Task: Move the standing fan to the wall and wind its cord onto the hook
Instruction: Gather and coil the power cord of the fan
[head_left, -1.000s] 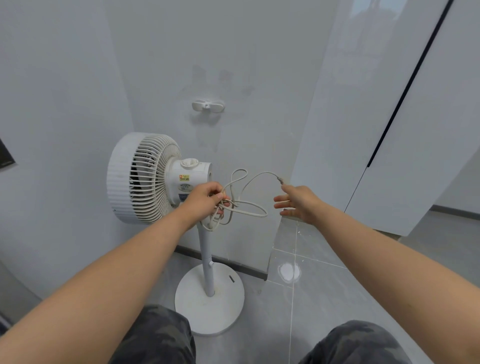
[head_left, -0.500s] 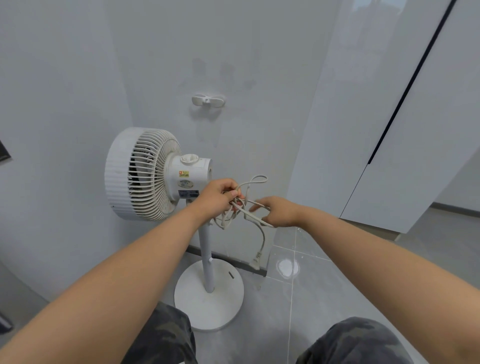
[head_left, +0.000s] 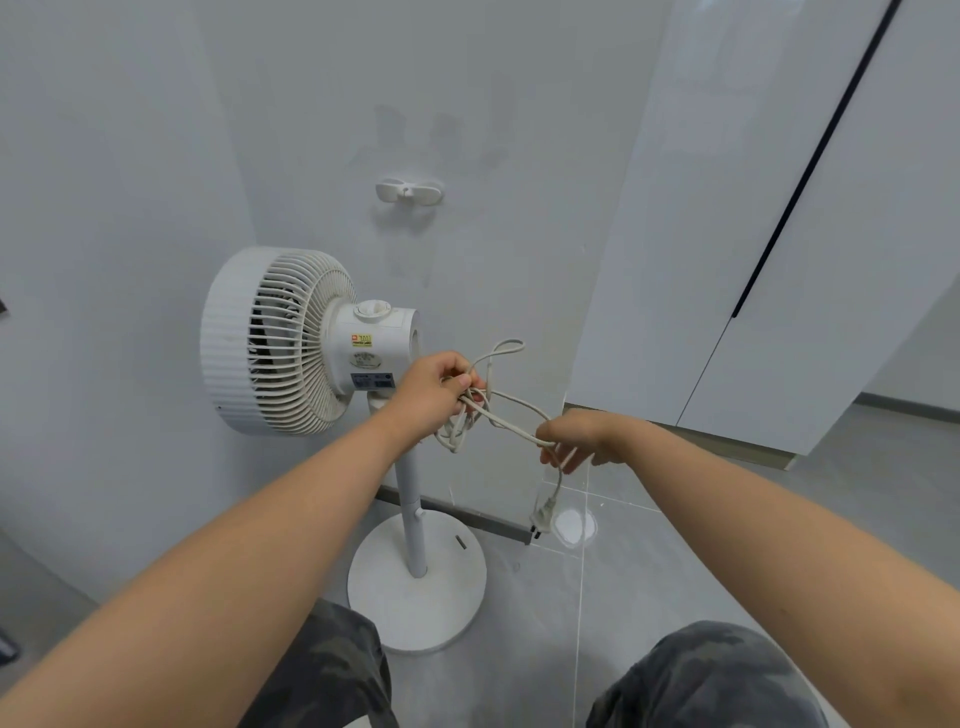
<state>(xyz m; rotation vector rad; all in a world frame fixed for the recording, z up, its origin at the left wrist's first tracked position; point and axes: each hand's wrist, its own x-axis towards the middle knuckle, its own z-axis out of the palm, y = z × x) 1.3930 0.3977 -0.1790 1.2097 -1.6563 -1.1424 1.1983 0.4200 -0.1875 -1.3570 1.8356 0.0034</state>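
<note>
Standing fan, centre-left of frame, upright on its round base close against the grey wall. The move to the wall looks done; parked there, it sits directly under the hook.

Cabinet doors fill the right of frame, not involved.

Left hand, centre frame just right of the fan's motor housing, closed around a gathered bunch of cord loops. Probable reason: it keeps the coils together so they can go up as one bundle.

Right hand, right of centre and lower, pinches the cord a short way along, drawing a loop out between the two hands, likely to size the next turn.

Wall hook, upper centre, white, two-pronged, bare; nothing wound on it yet.

Plug hangs free below the right hand, near the floor, so some slack remains to be taken in.
</note>
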